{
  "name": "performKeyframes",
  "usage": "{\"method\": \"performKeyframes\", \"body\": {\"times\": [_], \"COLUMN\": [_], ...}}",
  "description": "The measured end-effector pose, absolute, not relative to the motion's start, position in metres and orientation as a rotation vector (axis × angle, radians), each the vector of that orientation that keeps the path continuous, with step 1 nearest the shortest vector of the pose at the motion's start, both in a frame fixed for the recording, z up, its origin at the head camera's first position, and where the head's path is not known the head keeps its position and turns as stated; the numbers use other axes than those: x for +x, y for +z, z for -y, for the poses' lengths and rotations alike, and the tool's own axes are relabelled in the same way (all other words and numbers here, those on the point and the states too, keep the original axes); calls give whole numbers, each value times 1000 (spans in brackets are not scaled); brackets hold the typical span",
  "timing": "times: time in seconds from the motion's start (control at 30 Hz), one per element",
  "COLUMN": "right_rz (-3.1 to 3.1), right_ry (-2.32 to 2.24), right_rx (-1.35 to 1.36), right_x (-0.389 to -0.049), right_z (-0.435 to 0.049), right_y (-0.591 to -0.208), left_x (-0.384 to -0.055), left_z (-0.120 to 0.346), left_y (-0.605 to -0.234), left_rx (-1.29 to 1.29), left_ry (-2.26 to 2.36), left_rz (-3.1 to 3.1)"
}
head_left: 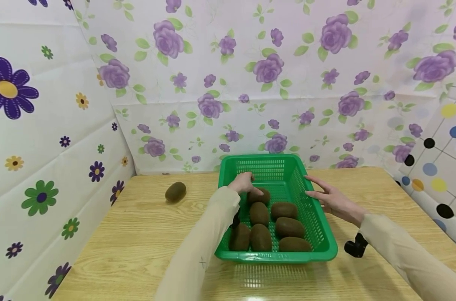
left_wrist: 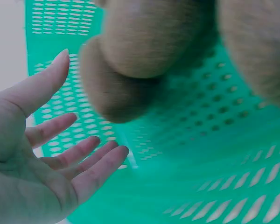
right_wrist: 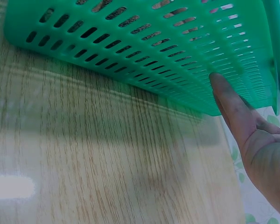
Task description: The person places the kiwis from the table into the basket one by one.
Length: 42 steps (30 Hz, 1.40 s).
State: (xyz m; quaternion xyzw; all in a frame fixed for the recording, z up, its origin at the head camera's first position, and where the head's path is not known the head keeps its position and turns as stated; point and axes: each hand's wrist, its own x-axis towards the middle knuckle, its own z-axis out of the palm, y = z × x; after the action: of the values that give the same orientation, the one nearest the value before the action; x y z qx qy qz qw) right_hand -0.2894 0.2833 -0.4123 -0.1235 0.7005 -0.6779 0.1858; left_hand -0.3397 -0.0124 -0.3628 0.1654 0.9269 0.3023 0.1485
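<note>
A green plastic basket (head_left: 276, 256) stands on the wooden table with several brown kiwis (head_left: 289, 228) lying in its near and middle part. Inside it, my left hand (head_left: 244, 184) is over the farthest kiwi (head_left: 258, 196). The left wrist view shows that hand (left_wrist: 51, 163) with its fingers spread, a gap between them and the nearest kiwi (left_wrist: 114, 93). My right hand (head_left: 334, 202) is at the basket's right side, its extended fingers at the rim. From the right wrist view, straight fingers (right_wrist: 231, 100) rest against the slotted outer wall.
One more kiwi (head_left: 175, 192) lies on the table (head_left: 149, 234), left of the basket. Behind the table hangs a cloth (head_left: 212, 83) with purple flowers, and patterned sheets close off the left and right sides. A black wrist device (head_left: 356, 246) hangs under my right sleeve.
</note>
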Motion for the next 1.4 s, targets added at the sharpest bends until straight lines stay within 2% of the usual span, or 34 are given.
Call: {"method": "performKeyframes", "body": {"times": [0.43, 0.8, 1.07, 1.4], "right_rz": [-1952, -1946, -1969, -1945], "right_ry": [-1930, -1939, -1929, -1939], "right_rx": [-353, -381, -359, -347], "right_x": [-290, -289, -290, -290], "right_z": [-283, -283, -284, -284], "right_y": [-413, -412, -411, -414], "left_x": [-332, -327, -328, -319], "left_z": [25, 73, 123, 153], "left_y": [-307, -288, -295, -326], "left_rx": [712, 730, 592, 471], "left_ry": [854, 1072, 1289, 1398], "left_rz": [-2694, -2795, -2763, -2746]}}
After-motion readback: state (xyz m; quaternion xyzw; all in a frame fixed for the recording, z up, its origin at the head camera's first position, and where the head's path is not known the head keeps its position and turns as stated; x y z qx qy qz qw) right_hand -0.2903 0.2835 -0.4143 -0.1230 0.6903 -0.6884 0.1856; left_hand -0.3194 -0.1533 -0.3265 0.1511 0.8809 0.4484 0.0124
